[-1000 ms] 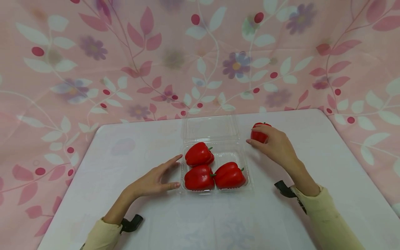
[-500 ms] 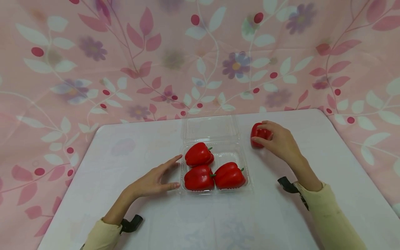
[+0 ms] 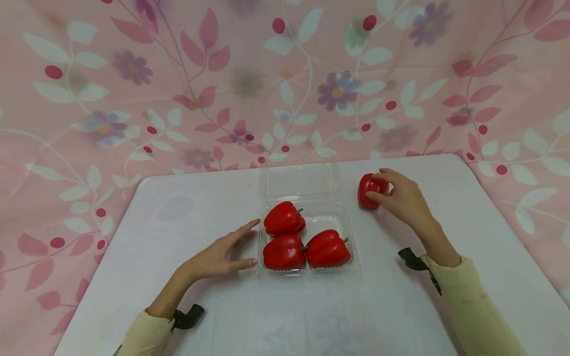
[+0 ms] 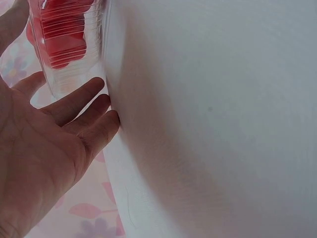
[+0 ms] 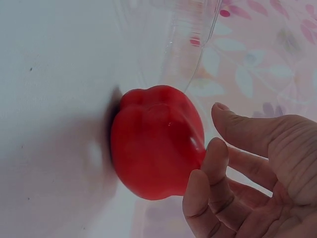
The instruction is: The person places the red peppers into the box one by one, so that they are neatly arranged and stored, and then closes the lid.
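Note:
My left hand lies beside the clear plastic clamshell box, fingers and thumb spread along its left side. In the left wrist view the fingers are extended near the box wall. Three red bell peppers fill part of the box: one back left, one front left, one front right. To the right of the box, another bell pepper rests on the table. My right hand is at its right side; in the right wrist view the thumb stands apart from the pepper. Fingertip contact is unclear.
The box's transparent lid lies folded back towards the rear of the table. A white cloth covers the table. Behind its far edge hangs a pink floral curtain.
My right hand has shifted right, from the loose pepper's left side to its right. That pepper's green stem, visible at its back earlier, is out of sight. My left hand stays in place.

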The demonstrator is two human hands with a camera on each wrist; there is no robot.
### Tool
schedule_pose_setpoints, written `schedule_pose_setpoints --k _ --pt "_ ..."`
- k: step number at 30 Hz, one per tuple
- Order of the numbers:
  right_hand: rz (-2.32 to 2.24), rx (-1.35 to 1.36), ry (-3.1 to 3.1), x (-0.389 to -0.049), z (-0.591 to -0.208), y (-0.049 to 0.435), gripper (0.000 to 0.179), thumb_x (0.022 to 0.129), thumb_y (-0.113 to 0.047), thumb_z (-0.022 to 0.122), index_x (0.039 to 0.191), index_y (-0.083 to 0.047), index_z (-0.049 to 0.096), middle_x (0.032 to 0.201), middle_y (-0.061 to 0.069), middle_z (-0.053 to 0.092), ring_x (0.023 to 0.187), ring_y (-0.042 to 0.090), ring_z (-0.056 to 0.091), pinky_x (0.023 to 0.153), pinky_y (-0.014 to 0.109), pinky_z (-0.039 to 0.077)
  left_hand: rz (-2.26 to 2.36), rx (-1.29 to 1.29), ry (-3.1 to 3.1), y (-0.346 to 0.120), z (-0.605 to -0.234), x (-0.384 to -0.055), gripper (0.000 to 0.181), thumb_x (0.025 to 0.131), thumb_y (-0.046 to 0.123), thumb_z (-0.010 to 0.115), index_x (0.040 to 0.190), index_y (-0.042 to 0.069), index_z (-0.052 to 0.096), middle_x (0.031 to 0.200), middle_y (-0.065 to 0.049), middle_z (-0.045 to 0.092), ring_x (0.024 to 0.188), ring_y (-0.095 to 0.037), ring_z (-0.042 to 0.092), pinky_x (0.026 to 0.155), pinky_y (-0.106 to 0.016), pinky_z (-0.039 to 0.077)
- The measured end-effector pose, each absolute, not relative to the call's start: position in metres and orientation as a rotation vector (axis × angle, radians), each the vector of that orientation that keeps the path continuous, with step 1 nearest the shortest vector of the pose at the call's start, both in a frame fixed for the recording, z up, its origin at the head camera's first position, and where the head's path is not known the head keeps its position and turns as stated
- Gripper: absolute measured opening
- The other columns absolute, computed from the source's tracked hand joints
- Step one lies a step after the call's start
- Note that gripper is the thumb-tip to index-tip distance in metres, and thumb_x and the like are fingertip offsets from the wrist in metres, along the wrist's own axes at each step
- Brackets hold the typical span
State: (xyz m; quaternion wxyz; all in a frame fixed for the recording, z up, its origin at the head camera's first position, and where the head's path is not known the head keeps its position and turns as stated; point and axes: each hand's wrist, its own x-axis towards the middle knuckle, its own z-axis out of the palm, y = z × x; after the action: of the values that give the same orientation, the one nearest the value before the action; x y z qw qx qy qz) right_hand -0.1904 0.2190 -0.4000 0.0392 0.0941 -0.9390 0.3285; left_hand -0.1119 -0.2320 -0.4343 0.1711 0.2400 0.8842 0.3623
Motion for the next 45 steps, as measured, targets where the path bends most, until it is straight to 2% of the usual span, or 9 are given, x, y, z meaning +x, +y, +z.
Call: schedule_pose_setpoints --k 4,12,18,22,25,27,29,34,45 --pt "0.998 0.276 -2.873 -0.193 -0.401 0.221 0.051 0.089 -0.023 0.074 0.133 -0.001 0.060 0.144 0.022 0.046 0.087 0.034 0.058 0.072 0.047 0.055 1.028 0.684 2.511 -0.232 -0.434 -0.113 0.090 0.084 0.050 0.073 0.157 0.038 0.020 0.150 0.001 0.043 0.138 -0.024 0.040 0.105 -0.060 0.037" --pt "1.017 0.253 -2.900 -0.195 -0.402 0.224 0.054 0.089 -0.024 0.074 0.135 0.000 0.057 0.146 0.024 0.043 0.093 0.038 0.058 0.075 0.051 0.056 1.025 0.688 2.518 -0.232 -0.434 -0.113 0.089 0.084 0.050 0.073 0.157 0.038 0.021 0.150 0.001 0.043 0.138 -0.024 0.040 0.105 -0.059 0.037" --pt "1.046 0.214 -2.926 -0.194 -0.404 0.226 0.053 0.090 -0.023 0.072 0.136 -0.004 0.055 0.141 0.023 0.048 0.076 0.031 0.059 0.063 0.039 0.055 1.029 0.678 2.511 -0.232 -0.434 -0.113 0.089 0.084 0.050 0.073 0.157 0.039 0.021 0.149 0.001 0.044 0.138 -0.023 0.039 0.105 -0.060 0.037" --pt "1.061 0.195 -2.945 -0.192 -0.404 0.225 0.053 0.090 -0.021 0.072 0.137 -0.005 0.053 0.138 0.023 0.051 0.098 0.038 0.059 0.073 0.049 0.056 1.036 0.680 2.509 -0.232 -0.435 -0.113 0.090 0.084 0.049 0.073 0.156 0.039 0.021 0.150 0.002 0.043 0.138 -0.023 0.040 0.105 -0.060 0.036" --pt "1.034 0.206 -2.956 -0.191 -0.403 0.225 0.055 0.089 -0.020 0.072 0.138 -0.004 0.052 0.140 0.024 0.049 0.122 0.045 0.045 0.090 0.062 0.048 1.042 0.684 2.504 -0.232 -0.435 -0.113 0.090 0.084 0.048 0.073 0.157 0.037 0.021 0.150 0.002 0.043 0.138 -0.023 0.040 0.105 -0.060 0.036" --pt "0.988 0.221 -2.970 -0.190 -0.402 0.225 0.058 0.089 -0.020 0.073 0.140 -0.004 0.051 0.140 0.025 0.047 0.126 0.047 0.042 0.095 0.066 0.042 1.040 0.685 2.505 -0.232 -0.435 -0.113 0.090 0.084 0.049 0.073 0.157 0.037 0.021 0.150 0.002 0.043 0.138 -0.023 0.040 0.105 -0.060 0.037" --pt "0.926 0.236 -2.989 -0.189 -0.402 0.225 0.061 0.088 -0.020 0.073 0.142 -0.005 0.049 0.140 0.026 0.044 0.125 0.048 0.042 0.095 0.067 0.041 1.038 0.685 2.506 -0.232 -0.435 -0.112 0.090 0.084 0.049 0.073 0.157 0.037 0.021 0.150 0.002 0.043 0.138 -0.023 0.040 0.105 -0.060 0.037" --pt "0.818 0.247 -3.032 -0.188 -0.401 0.228 0.066 0.089 -0.025 0.072 0.146 -0.007 0.045 0.133 0.029 0.042 0.115 0.049 0.046 0.086 0.064 0.048 1.043 0.687 2.503 -0.232 -0.434 -0.112 0.090 0.084 0.049 0.073 0.157 0.037 0.021 0.150 0.002 0.043 0.138 -0.023 0.040 0.105 -0.061 0.036" --pt "0.806 0.209 -3.066 -0.189 -0.403 0.236 0.075 0.087 -0.041 0.074 0.147 -0.009 0.044 0.117 0.026 0.047 0.102 0.043 0.051 0.078 0.055 0.052 1.047 0.693 2.503 -0.232 -0.433 -0.112 0.090 0.085 0.048 0.073 0.157 0.037 0.021 0.151 0.001 0.043 0.138 -0.024 0.040 0.105 -0.061 0.035"
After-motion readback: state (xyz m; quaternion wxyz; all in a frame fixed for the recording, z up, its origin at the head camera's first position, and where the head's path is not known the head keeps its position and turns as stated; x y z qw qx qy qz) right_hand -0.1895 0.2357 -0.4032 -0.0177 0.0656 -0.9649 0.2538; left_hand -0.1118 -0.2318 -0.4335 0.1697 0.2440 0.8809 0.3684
